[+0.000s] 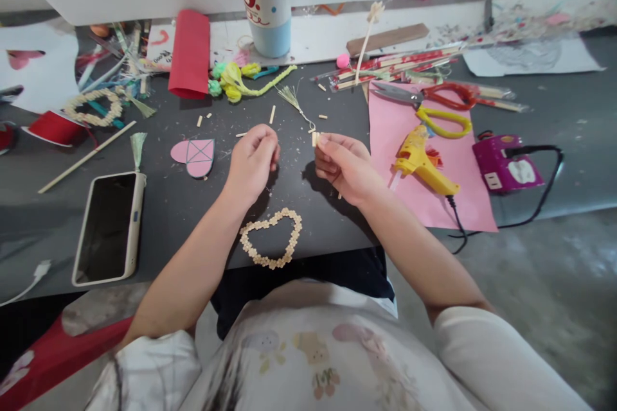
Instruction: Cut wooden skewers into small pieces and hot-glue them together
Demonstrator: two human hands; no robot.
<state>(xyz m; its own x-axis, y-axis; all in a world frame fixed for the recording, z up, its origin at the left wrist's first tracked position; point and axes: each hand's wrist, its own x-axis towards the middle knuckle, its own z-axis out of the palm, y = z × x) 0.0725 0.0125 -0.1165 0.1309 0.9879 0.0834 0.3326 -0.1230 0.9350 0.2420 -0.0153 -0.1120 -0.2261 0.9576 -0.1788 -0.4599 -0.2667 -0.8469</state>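
Note:
Over the dark table, my right hand (347, 167) pinches a short piece of wooden stick (315, 139) between thumb and fingertips. To its left my left hand (255, 160) is closed, fingers curled in; whatever is inside, if anything, is hidden. Near the table's front edge, below both hands, lies a heart-shaped ring of small pale flower-like pieces (270, 223). A pink paper heart (197, 155) with drawn lines rests left of my left hand. Small cut stick pieces (272, 114) are scattered beyond the hands, beside a pale tassel (292, 97).
At right, scissors (424, 96) and a yellow glue gun (424, 164) lie on pink paper (383, 122), beside a purple box (506, 164) with a black cable. A phone (108, 228) sits at left. A tall bottle (270, 6), red paper roll (189, 54) and wrapped sticks (400, 64) stand behind.

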